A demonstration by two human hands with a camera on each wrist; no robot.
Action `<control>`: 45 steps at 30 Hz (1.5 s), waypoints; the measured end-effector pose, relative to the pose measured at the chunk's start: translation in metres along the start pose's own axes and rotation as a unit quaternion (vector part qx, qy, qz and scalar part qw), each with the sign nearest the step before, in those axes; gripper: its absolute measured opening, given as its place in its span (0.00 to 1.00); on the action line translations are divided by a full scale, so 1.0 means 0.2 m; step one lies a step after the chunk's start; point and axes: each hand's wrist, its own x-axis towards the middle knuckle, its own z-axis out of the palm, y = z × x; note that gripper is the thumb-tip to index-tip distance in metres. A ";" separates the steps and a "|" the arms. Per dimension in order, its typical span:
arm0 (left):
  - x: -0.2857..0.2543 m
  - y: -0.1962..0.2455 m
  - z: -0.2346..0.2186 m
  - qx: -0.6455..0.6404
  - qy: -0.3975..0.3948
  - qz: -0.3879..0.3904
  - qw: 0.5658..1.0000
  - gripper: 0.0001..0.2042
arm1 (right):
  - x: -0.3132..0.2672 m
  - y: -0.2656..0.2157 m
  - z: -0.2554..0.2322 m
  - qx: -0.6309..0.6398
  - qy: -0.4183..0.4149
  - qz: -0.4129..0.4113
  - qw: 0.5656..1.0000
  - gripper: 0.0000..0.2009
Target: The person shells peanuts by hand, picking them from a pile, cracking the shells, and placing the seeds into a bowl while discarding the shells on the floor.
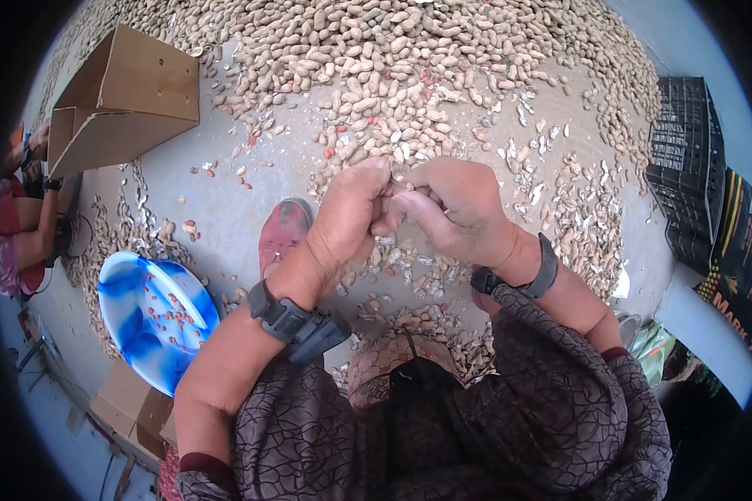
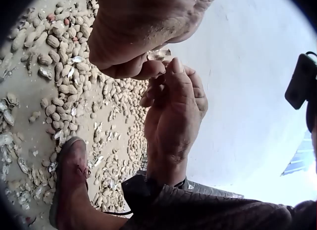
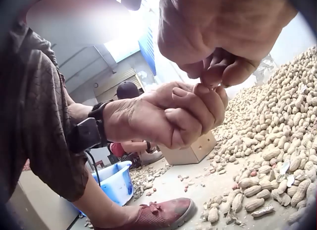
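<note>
My left hand (image 1: 349, 213) and right hand (image 1: 464, 209) meet fingertip to fingertip in front of me, above the floor. Between them they pinch a peanut shell (image 2: 159, 54), pale and broken-edged in the left wrist view, mostly hidden by fingers. The left fingers are curled in toward the palm, as the right wrist view shows. The right thumb presses up against the shell from the other side. Under and beyond the hands lies a large pile of unshelled peanuts (image 1: 368, 42), with empty shell pieces (image 1: 426, 280) scattered nearer my feet.
On the left stands a blue-and-white basin (image 1: 121, 296) holding some red peanut kernels (image 1: 171, 316). Behind it is an open cardboard box (image 1: 150, 75). Another person (image 1: 29, 225) sits at the far left. A black plastic crate (image 1: 685, 167) stands at the right.
</note>
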 end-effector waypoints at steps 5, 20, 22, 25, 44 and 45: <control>0.02 -0.02 -0.07 0.025 -0.077 -0.007 0.997 0.10 | -0.03 0.05 -0.03 0.148 0.021 0.222 0.964 0.03; 0.00 0.02 -0.12 -0.097 -0.173 -0.043 0.979 0.19 | -0.24 0.52 -0.36 -0.292 0.093 0.406 0.861 0.11; 0.00 0.03 -0.13 -0.053 -0.176 -0.046 0.982 0.19 | -0.27 0.54 -0.38 -0.328 0.125 0.423 0.835 0.11; -0.01 0.04 -0.13 0.055 -0.163 -0.071 0.982 0.17 | -0.27 0.55 -0.36 -0.268 0.087 0.428 0.859 0.10; -0.04 0.01 -0.09 0.473 -0.152 -0.210 0.842 0.17 | -0.34 0.50 0.11 -0.304 -0.304 0.058 0.901 0.07; -0.03 0.00 -0.11 0.473 -0.152 -0.210 0.842 0.17 | -0.35 0.51 0.12 -0.325 -0.290 0.035 0.900 0.07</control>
